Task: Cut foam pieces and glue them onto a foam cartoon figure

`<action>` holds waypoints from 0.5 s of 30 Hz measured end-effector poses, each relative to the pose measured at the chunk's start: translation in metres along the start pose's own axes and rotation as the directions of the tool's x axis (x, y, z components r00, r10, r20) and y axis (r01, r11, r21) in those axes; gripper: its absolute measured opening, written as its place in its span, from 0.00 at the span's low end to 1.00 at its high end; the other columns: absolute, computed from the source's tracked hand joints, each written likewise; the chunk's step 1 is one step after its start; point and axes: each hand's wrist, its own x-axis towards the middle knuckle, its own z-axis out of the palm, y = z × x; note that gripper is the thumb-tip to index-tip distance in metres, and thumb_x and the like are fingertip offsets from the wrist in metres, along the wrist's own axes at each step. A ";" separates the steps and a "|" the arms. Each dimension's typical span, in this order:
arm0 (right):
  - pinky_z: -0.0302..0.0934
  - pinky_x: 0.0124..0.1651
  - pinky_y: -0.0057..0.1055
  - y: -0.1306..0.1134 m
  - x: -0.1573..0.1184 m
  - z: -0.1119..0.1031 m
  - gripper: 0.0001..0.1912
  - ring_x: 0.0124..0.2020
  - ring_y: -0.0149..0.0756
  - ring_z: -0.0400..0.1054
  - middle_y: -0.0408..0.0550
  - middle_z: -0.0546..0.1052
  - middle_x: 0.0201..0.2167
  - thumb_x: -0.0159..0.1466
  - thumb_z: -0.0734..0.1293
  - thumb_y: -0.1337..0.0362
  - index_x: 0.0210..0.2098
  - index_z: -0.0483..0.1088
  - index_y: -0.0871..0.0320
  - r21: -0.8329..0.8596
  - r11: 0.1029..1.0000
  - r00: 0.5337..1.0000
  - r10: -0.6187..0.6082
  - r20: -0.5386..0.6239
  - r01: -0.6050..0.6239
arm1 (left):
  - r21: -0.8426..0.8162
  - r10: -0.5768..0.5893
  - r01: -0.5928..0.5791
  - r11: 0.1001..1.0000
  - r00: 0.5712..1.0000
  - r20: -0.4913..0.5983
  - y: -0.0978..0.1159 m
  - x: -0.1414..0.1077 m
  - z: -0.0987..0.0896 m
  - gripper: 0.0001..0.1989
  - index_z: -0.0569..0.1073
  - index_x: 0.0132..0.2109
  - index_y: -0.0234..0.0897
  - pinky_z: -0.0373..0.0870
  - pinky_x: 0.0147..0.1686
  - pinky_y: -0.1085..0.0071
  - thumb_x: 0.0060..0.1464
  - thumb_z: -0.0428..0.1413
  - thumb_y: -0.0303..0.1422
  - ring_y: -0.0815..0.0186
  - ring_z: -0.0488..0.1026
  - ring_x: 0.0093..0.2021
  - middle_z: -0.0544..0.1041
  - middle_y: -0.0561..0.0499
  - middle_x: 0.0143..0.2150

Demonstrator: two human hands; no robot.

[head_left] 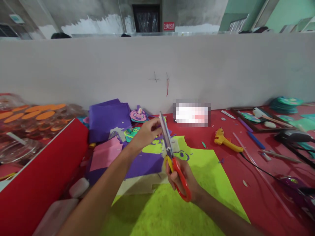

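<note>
Worn on the head, the camera looks forward and down over the table (pixel 214 134), with the left hand (pixel 148 131) and right hand (pixel 189 178) near, mid-frame. It faces a pale partition (pixel 110 65); how far off the back wall (pixel 98 11) stands is hard to judge.

Left hand (pixel 146 132): hold unclear; lime sheet (pixel 208 183) cut off below.

A red tabletop carries a lime-green felt sheet (pixel 211 170) spread across its front and middle. Purple felt sheets (pixel 108 121) lie at the back left. To the right rest a yellow glue gun (pixel 226 141), a long clear stick (pixel 261 171), a blue pen (pixel 256 140), a purple pen (pixel 245 125) and a dark-framed tray (pixel 273 129); stacked teal pieces (pixel 283 106) sit in the far right corner, near the partition (pixel 110 65).
</note>
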 end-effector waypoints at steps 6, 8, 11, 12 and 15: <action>0.51 0.17 0.24 0.012 0.014 -0.003 0.35 0.15 0.23 0.53 0.36 0.64 0.23 0.62 0.62 0.27 0.36 0.64 0.54 0.114 0.984 0.982 -0.119 -0.146 0.137 | -0.137 -0.056 0.037 0.990 0.989 -0.140 0.036 -0.009 -0.003 0.12 0.64 0.36 0.38 0.67 0.29 0.75 0.53 0.63 0.31 0.71 0.71 0.28 0.71 0.57 0.27; 0.55 0.20 0.25 0.011 0.016 -0.006 0.34 0.18 0.25 0.55 0.38 0.66 0.27 0.63 0.61 0.27 0.38 0.65 0.54 0.085 0.982 0.973 -0.151 -0.175 0.168 | -0.145 -0.018 -0.005 0.989 0.987 -0.159 0.043 -0.011 -0.002 0.10 0.66 0.38 0.37 0.69 0.32 0.73 0.54 0.62 0.30 0.71 0.73 0.30 0.73 0.55 0.30; 0.57 0.23 0.26 0.013 0.016 -0.009 0.33 0.21 0.27 0.56 0.41 0.67 0.30 0.65 0.60 0.28 0.41 0.66 0.54 0.005 0.990 0.975 -0.136 -0.177 0.139 | -0.101 0.041 -0.058 0.993 0.985 -0.169 0.051 -0.015 0.000 0.04 0.71 0.41 0.36 0.71 0.35 0.72 0.58 0.59 0.29 0.70 0.74 0.32 0.75 0.52 0.33; 0.56 0.23 0.26 0.014 0.015 -0.010 0.33 0.21 0.27 0.56 0.40 0.66 0.30 0.65 0.60 0.29 0.41 0.66 0.54 -0.016 0.993 0.981 -0.117 -0.157 0.116 | -0.080 0.052 -0.066 0.995 0.984 -0.170 0.053 -0.016 0.000 0.02 0.72 0.40 0.35 0.71 0.35 0.72 0.60 0.58 0.29 0.70 0.74 0.32 0.76 0.52 0.32; 0.52 0.20 0.25 0.016 0.014 -0.010 0.32 0.20 0.26 0.52 0.37 0.62 0.26 0.65 0.61 0.29 0.38 0.65 0.54 -0.054 0.995 0.990 -0.084 -0.117 0.078 | -0.053 0.056 -0.066 0.996 0.984 -0.168 0.059 -0.019 0.002 0.08 0.72 0.36 0.35 0.70 0.33 0.72 0.65 0.54 0.31 0.69 0.74 0.30 0.77 0.51 0.29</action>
